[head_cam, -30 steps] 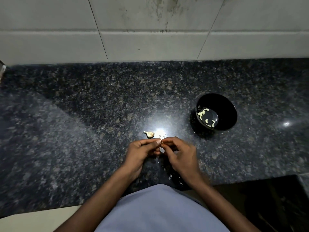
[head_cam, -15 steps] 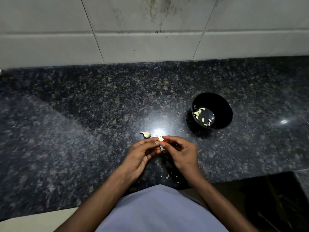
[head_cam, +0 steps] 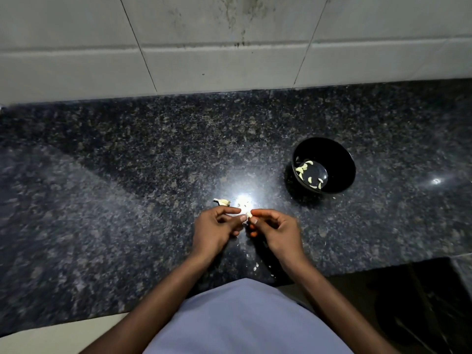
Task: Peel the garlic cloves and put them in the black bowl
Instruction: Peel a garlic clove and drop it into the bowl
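Pale garlic clove (head_cam: pixel 247 214) pinched between both hands, orientation unclear.

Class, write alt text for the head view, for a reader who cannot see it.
Two hands, left and right, pinch a garlic clove between them over a dark granite counter. A black bowl holding peeled cloves sits to the right; another garlic piece lies just beyond the left hand.

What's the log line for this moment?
step: peeling | hands: both pinch one garlic clove | bowl: several peeled cloves | counter: one loose clove
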